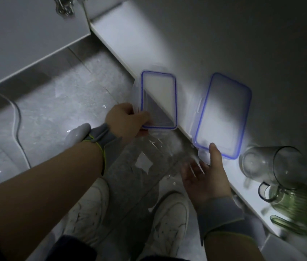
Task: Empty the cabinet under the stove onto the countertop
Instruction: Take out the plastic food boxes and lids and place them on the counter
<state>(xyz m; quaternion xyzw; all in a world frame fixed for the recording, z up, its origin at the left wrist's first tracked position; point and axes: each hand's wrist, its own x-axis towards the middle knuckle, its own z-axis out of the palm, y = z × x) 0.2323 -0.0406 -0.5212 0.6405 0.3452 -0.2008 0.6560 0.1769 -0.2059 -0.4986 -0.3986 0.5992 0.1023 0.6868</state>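
Note:
I look down into the open cabinet, whose white shelf (167, 44) runs from upper left to lower right. My left hand (125, 120) grips a small clear lid with a blue seal (158, 99) at its near end, held over the shelf's front edge. My right hand (207, 174) lies palm up with fingers spread; its thumb touches the near corner of a larger blue-sealed lid (224, 115) resting on the shelf. A clear plastic container (148, 159) shows faintly between both hands; I cannot tell who holds it.
A clear glass pitcher (269, 162) lies on its side on the shelf at the right, with a green ribbed glass jug (292, 202) beyond it. An open cabinet door (26, 34) stands at upper left. White shoes (169, 223), a cable and grey floor tiles lie below.

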